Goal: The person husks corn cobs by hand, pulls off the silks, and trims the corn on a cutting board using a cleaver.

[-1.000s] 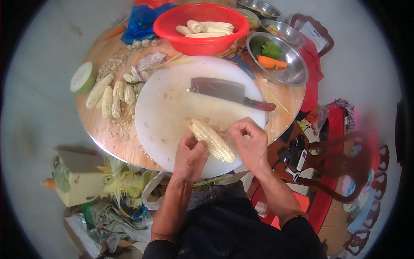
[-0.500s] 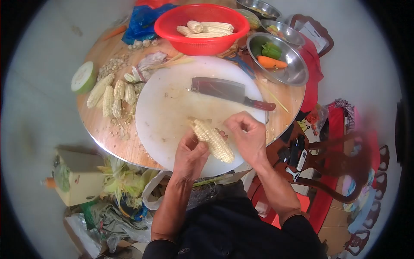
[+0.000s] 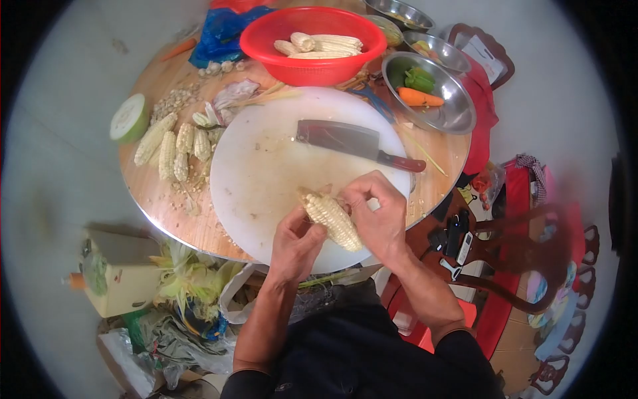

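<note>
A pale corn cob [image 3: 334,222] is held over the near part of the round white cutting board [image 3: 256,153]. My left hand [image 3: 296,245] grips it from the left, thumb on its side. Close against the cob's upper right side is my right hand [image 3: 379,216], its fingers pinched together; whatever is between them is too small to make out. Farther back on the board lies a cleaver [image 3: 339,137] with a red-brown handle pointing right.
Several cobs [image 3: 168,156] and loose kernels lie left on the wooden table [image 3: 149,189], near a cut green gourd [image 3: 129,118]. Behind the board stand a red basin [image 3: 312,68] of cobs and a steel bowl [image 3: 458,106] with a carrot and green pepper.
My right hand has moved left and come up against the cob. My left hand still holds the cob, which has shifted slightly.
</note>
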{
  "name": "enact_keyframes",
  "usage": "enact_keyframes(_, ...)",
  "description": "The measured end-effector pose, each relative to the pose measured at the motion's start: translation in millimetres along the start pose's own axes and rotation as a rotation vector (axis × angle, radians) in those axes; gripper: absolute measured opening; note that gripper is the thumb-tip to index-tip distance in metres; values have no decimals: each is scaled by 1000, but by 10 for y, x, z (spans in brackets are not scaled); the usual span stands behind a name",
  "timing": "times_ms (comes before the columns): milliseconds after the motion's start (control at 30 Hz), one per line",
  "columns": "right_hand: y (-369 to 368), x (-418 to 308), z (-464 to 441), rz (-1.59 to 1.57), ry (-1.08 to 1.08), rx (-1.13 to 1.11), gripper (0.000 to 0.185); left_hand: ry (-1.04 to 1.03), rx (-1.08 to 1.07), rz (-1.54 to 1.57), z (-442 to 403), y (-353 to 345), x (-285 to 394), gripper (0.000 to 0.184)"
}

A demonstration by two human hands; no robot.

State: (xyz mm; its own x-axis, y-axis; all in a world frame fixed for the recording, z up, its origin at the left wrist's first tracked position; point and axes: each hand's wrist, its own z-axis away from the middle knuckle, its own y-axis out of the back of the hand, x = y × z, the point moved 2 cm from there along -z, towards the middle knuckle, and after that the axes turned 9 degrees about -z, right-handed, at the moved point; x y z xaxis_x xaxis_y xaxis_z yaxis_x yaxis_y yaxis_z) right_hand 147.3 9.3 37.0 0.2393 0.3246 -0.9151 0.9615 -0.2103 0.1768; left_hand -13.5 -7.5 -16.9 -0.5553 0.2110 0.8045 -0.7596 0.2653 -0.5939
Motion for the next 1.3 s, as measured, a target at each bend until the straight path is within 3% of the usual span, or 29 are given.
enact_keyframes(167,164,155,-27,-67,-164,55,6,-10,-45,132,17,-49,68,62)
enact_keyframes(267,47,-229,-26,-151,-28,-37,9,15,-45,75,-13,-17,-50,56)
enact_keyframes(333,-55,-403,-22,-75,37,-130,11,-55,14,-121,11,3,-82,52)
enact_keyframes(433,-113,-339,5,-35,168,-83,11,-75,29,-118,26,-17,-44,51)
enact_keyframes(633,60,-39,-9,-47,25,15,6,-42,29,74,53,-99,125,43)
enact_keyframes(767,11,-300,114,62,184,-124,10,-31,45,75,13,-21,3,48)
enact_keyframes(1033,-19,-344,209,257,298,-62,13,-134,118,-107,59,-67,65,46)
enact_keyframes(1100,-22,-419,213,440,362,-55,12,-136,124,-138,70,-90,85,46)
enact_keyframes(1233,0,-365,211,434,308,-18,11,-150,111,-108,91,-94,51,46)
enact_keyframes(1300,13,-363,200,288,215,-19,10,-143,113,-102,87,-70,25,46)
